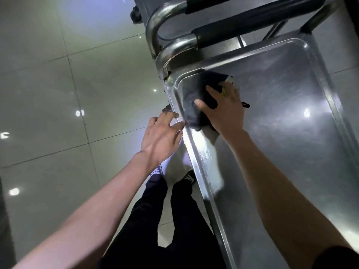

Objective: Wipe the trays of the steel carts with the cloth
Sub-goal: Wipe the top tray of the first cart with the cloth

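Note:
A steel cart's top tray (281,117) fills the right half of the head view, shiny and scratched. A dark cloth (194,94) lies in the tray's near-left corner by the handle. My right hand (223,109) presses flat on the cloth with fingers spread. My left hand (161,134) rests with straight fingertips on the tray's left rim (186,133) and holds nothing.
The cart's push handle (242,26) with black foam grip arches over the tray's far end. A second handle bar (194,4) stands behind it. Glossy tiled floor (58,94) spreads to the left. My legs and shoes (174,191) stand beside the cart's left edge.

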The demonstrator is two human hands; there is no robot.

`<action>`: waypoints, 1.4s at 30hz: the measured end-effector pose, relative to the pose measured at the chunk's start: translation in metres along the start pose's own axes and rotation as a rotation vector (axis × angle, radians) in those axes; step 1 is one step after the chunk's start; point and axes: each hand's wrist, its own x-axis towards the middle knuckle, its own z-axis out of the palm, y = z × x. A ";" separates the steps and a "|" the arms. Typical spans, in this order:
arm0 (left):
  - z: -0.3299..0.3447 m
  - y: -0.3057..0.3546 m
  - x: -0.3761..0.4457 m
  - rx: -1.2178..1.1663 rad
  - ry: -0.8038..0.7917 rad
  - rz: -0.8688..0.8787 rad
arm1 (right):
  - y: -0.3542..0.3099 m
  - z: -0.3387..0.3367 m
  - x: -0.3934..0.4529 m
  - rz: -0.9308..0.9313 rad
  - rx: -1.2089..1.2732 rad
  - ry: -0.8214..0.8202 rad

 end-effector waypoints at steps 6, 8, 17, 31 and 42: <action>0.001 0.006 -0.001 0.008 0.019 -0.021 | -0.027 0.003 0.016 -0.092 -0.118 0.033; 0.000 0.008 0.000 0.012 0.028 -0.027 | -0.025 0.006 0.014 -0.178 -0.174 0.107; 0.004 0.013 -0.001 0.072 0.028 -0.026 | -0.027 0.039 0.033 -0.614 -0.115 0.154; -0.002 0.033 0.027 0.091 0.026 -0.077 | -0.014 0.028 0.042 -0.573 0.086 0.090; 0.014 0.068 0.078 0.160 -0.020 0.062 | 0.074 -0.011 0.067 -0.386 0.041 0.075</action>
